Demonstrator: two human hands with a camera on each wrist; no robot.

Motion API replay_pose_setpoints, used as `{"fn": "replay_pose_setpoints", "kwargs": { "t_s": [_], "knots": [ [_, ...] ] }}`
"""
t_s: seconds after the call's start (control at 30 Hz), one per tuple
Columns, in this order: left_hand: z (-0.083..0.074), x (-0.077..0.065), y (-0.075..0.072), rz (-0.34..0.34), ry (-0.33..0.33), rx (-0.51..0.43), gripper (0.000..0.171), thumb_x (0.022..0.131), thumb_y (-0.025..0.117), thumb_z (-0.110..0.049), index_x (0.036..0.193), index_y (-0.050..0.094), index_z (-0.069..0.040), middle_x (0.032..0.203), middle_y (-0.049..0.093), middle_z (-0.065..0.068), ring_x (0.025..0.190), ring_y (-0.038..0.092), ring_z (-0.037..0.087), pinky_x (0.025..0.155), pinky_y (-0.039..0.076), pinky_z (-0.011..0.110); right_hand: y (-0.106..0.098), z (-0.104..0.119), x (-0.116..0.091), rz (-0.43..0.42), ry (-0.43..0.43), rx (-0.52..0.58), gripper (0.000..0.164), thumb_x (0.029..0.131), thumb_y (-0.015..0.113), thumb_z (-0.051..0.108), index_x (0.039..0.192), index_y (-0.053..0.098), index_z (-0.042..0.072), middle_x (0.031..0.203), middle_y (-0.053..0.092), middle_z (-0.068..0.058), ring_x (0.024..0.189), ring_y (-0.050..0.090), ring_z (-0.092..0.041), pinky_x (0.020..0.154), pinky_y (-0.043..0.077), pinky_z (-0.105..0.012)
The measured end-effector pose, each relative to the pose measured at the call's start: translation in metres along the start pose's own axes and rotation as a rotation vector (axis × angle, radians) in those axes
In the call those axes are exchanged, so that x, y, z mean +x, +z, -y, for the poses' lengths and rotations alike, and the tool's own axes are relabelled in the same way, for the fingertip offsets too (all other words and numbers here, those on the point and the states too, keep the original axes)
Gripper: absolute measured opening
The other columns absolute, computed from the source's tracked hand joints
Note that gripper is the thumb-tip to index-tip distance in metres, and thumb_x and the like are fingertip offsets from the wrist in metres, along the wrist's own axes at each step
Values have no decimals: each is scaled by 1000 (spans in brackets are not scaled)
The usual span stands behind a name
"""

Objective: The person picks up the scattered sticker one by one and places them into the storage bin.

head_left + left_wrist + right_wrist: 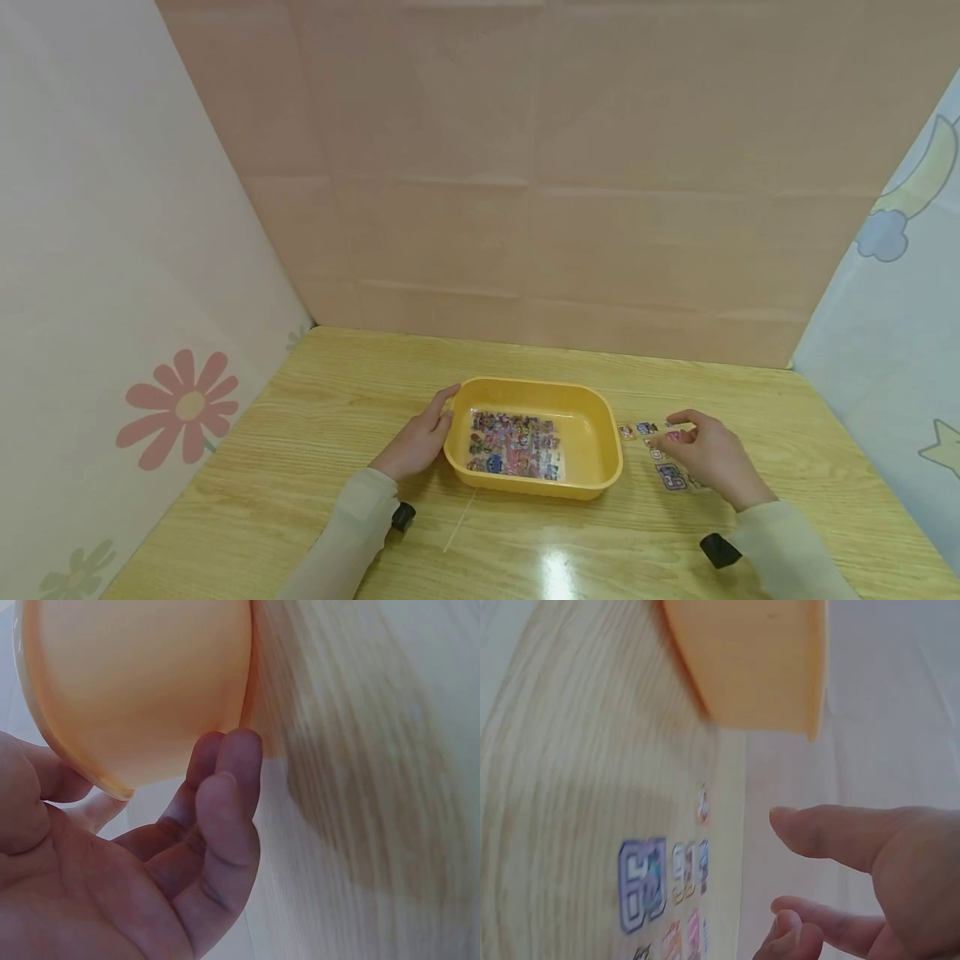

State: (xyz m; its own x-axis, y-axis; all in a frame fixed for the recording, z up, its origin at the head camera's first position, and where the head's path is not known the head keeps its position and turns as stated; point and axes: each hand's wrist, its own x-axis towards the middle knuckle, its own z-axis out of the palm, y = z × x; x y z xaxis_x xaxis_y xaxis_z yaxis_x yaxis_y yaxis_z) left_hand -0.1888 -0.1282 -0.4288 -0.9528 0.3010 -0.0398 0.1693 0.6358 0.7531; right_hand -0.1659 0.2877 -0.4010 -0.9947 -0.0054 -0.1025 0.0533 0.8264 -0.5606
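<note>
A yellow plastic basin (592,400) stands on the table. Inside it lie clear sheets of colourful cartoon stickers (513,446). My left hand (420,437) holds the basin's left end; in the left wrist view its thumb side is at the rim and the curled fingers (232,817) meet the outer wall low down. To the right of the basin, a sticker sheet (671,477) with cartoon pictures and outlined characters lies flat on the table. My right hand (712,454) hovers over it, partly hiding it. Thumb and fingers are apart, with nothing between them in the right wrist view.
The wood-grain table (360,367) ends at a pinkish-beige backdrop (525,208). Pale panels stand at both sides, the left one with a red flower (187,407). A thin pale line (459,521) shows on the table in front of the basin.
</note>
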Motion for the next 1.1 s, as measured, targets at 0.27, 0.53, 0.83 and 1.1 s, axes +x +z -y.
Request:
{"fn": "replay_pose_setpoints", "kwargs": {
  "t_s": [0.27, 0.53, 0.83, 1.1],
  "knots": [
    [1, 0, 1, 1, -5, -3, 46, 104, 28, -30, 149, 19, -28, 124, 57, 19, 95, 58, 19, 84, 41, 42, -2, -20, 6, 63, 88, -111, 89, 79, 64, 58, 135, 39, -7, 107, 59, -28, 88, 59, -35, 68, 48, -48],
    [2, 1, 1, 7, -15, -6, 47, 104, 27, -31, 150, 18, -29, 114, 61, 14, 79, 55, 17, 77, 40, 39, 0, -29, 9, 134, 123, -197, 107, 73, 62, 69, 140, 29, -8, 133, 38, -39, 115, 36, -60, 84, 36, -67],
    [2, 1, 2, -1, -11, -3, 46, 104, 28, -31, 149, 19, -31, 133, 52, 16, 99, 57, 19, 84, 41, 41, 0, -34, 9, 173, 99, -224, 104, 75, 59, 70, 140, 32, -8, 133, 38, -39, 117, 36, -59, 85, 36, -66],
    [3, 2, 2, -1, -10, -1, 46, 104, 28, -30, 149, 19, -31, 126, 56, 16, 86, 56, 18, 80, 40, 39, 0, -35, 8, 167, 82, -249, 103, 76, 58, 70, 140, 33, -6, 131, 42, -38, 115, 39, -59, 83, 38, -65]
  ]
}}
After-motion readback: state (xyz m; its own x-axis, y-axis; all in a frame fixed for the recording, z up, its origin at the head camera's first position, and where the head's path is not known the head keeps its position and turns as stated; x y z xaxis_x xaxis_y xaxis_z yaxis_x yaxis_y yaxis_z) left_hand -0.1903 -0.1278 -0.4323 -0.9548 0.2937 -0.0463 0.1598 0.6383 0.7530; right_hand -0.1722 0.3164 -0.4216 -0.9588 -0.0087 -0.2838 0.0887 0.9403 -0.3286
